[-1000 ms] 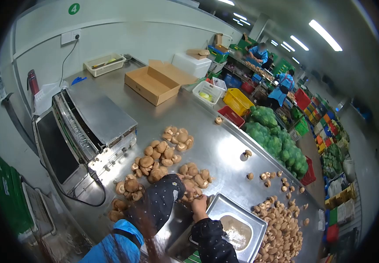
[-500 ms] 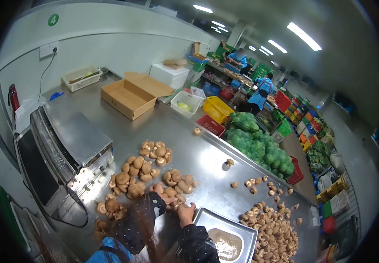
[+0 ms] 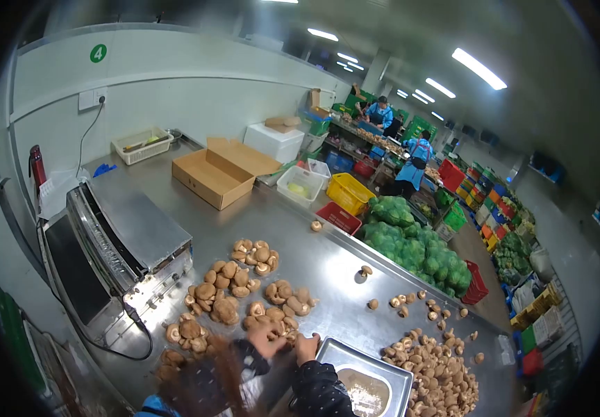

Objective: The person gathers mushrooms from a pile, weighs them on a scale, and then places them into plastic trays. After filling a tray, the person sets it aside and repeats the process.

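Observation:
Brown mushrooms (image 3: 287, 297) lie in several small groups on the steel table (image 3: 328, 271). My left hand (image 3: 267, 339) is at the near edge of the lowest middle group, its fingers blurred over mushrooms, so its grip is unclear. Just right of it, my right hand (image 3: 306, 347) has its fingers bent together beside the corner of a metal tray (image 3: 401, 372); what it holds, if anything, is hidden. A large heap of mushrooms (image 3: 439, 375) lies right of the tray. Hair and dark dotted sleeves cover part of the near side.
A steel machine (image 3: 133, 229) with a cable stands at the left. Farther back are an open cardboard box (image 3: 220, 174), a white basket (image 3: 142, 146) and a clear tub (image 3: 298, 186). Bagged green vegetables (image 3: 411, 243) lie beyond the table edge. Two people in blue work in the background.
The view has shifted slightly, moving the scene right and down. My left hand has drawn back a little toward the near side; my right hand stays near the tray corner.

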{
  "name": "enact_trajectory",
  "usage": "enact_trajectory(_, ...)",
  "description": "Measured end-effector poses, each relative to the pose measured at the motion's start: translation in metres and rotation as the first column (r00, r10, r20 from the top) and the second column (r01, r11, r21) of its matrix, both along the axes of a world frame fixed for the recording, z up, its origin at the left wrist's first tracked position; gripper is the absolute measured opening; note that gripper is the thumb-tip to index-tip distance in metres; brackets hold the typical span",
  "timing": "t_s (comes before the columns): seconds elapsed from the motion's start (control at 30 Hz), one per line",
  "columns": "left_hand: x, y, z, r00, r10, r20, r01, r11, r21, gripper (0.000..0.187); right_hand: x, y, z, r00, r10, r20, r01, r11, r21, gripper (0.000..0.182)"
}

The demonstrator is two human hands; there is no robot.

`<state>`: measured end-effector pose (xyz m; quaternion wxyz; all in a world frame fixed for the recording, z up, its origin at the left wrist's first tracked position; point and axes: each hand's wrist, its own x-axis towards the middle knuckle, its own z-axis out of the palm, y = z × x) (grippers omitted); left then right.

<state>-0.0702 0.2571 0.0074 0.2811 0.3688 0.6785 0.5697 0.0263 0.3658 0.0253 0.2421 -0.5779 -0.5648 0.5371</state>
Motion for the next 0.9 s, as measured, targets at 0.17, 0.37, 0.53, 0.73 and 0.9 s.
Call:
enact_trajectory(0.17, 0.091, -0.135, 0.036, 0.780, -0.591, -0.206, 0.546, 0.803, -0.237, 0.044, 0.038, -0.063, 0.034, 0.821, 0.486, 0.300, -0.524, 0.433, 0.733, 0.039)
enact_trajectory(0.37, 0.109, -0.220, 0.018, 0.530, -0.647, -0.547, 0.394, 0.760, -0.517, 0.035, 0.143, -0.210, 0.041, 0.460, 0.752, 0.472, -0.846, 0.210, 0.490, 0.021)
enact_trajectory(0.53, 0.099, -0.250, -0.015, 0.495, -0.650, -0.577, 0.197, 0.731, -0.654, 0.028, 0.170, -0.239, -0.048, 0.244, 0.757, 0.606, -0.916, -0.024, 0.399, 0.027)
enact_trajectory(0.73, 0.083, -0.267, -0.017, 0.442, -0.617, -0.651, 0.082, 0.750, -0.656, 0.022, 0.153, -0.266, -0.077, 0.506, 0.608, 0.612, -0.833, 0.160, 0.530, 0.022)
enact_trajectory(0.9, 0.075, -0.268, -0.020, 0.289, -0.469, -0.835, 0.147, 0.883, -0.445, 0.012, 0.137, -0.264, -0.082, 0.461, 0.567, 0.683, -0.849, 0.059, 0.525, 0.014)
